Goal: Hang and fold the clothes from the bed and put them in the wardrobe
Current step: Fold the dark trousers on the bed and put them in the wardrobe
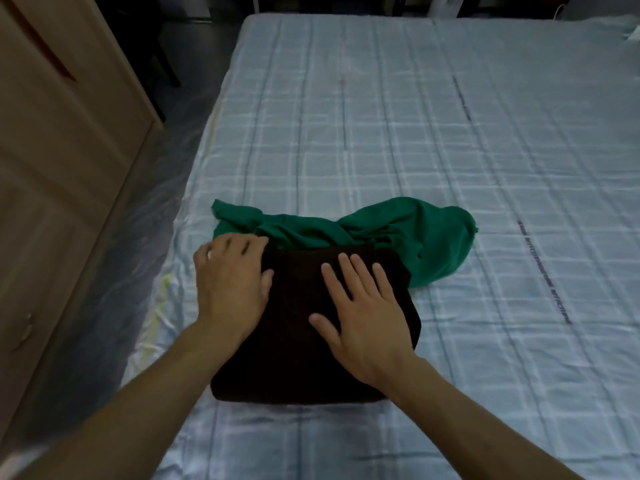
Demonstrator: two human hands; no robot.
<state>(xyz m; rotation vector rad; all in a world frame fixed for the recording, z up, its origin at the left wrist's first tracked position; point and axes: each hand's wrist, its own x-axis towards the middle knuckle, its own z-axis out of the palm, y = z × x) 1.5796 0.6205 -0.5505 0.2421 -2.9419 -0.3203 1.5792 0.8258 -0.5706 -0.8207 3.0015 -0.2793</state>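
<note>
A dark brown folded garment (304, 341) lay in a thick rectangle on the bed (450, 133), near its left edge, over a pale blue checked sheet. It was pressed flat by both hands: the left hand (230, 282) was spread over its far left corner, the right hand (360, 317) was laid open-palmed on its top, neither gripping anything. A crumpled green cloth garment (398, 226) was seen touching its far edge. A light wooden wardrobe (62, 161) stood to the left.
</note>
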